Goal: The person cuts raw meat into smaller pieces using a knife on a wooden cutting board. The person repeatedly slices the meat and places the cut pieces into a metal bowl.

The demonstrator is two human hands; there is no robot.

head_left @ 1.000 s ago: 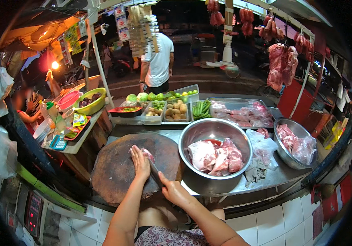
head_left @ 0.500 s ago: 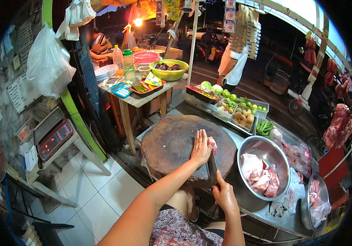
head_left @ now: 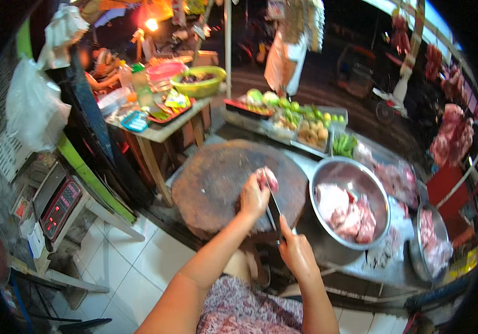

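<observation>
On the round wooden chopping block (head_left: 208,183), my left hand (head_left: 254,199) has its fingers curled around a small piece of raw meat (head_left: 268,177). My right hand (head_left: 299,253) grips the dark handle of a knife (head_left: 274,209). The blade points away from me, its front part against the meat beside my left fingers. How deep the edge sits in the meat cannot be made out. To the right of the block stands a large metal bowl (head_left: 318,214) with several chunks of raw meat (head_left: 350,214) in it.
A second metal bowl (head_left: 417,250) with meat and plastic bags lies at the right. Trays of vegetables (head_left: 311,131) line the far side. A small table (head_left: 158,131) with a yellow-green basin (head_left: 219,83) stands far left. A digital scale (head_left: 63,206) is at the left; meat (head_left: 453,136) hangs right.
My left hand has gone from lying flat over the meat to curling its fingers around it. The knife stays in my right hand at the meat. The whole view has shifted.
</observation>
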